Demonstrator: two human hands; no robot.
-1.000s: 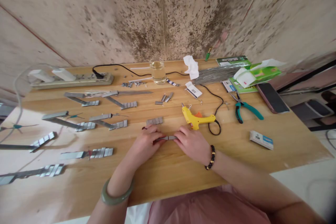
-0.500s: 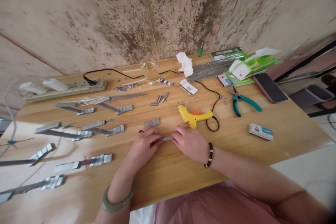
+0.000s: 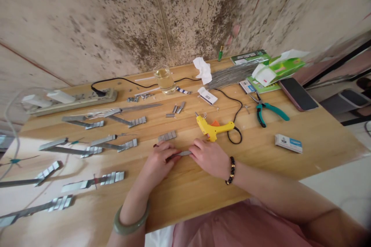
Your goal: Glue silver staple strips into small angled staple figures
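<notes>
Both of my hands rest on the wooden table [image 3: 261, 170] and pinch the two ends of a short grey strip of staples [image 3: 182, 154]. My left hand [image 3: 159, 161], with a green bangle on its wrist, grips the left end. My right hand [image 3: 209, 156], with a dark bead bracelet, grips the right end. Another short staple strip [image 3: 167, 136] lies just beyond my left hand. A yellow glue gun [image 3: 213, 128] lies right behind my right hand, its black cord looping beside it.
Several assembled staple pieces [image 3: 92, 179] are laid out on the left. At the back stand a power strip [image 3: 72, 98], a glass of liquid [image 3: 164, 79], tissues and a bundle of wire [image 3: 228, 73]. Teal pliers [image 3: 268, 111], a phone [image 3: 298, 94] and a staple box [image 3: 288, 143] lie right.
The view shifted a little, so everything sits slightly lower and further left. My hands keep the same grip on the staple strip.
</notes>
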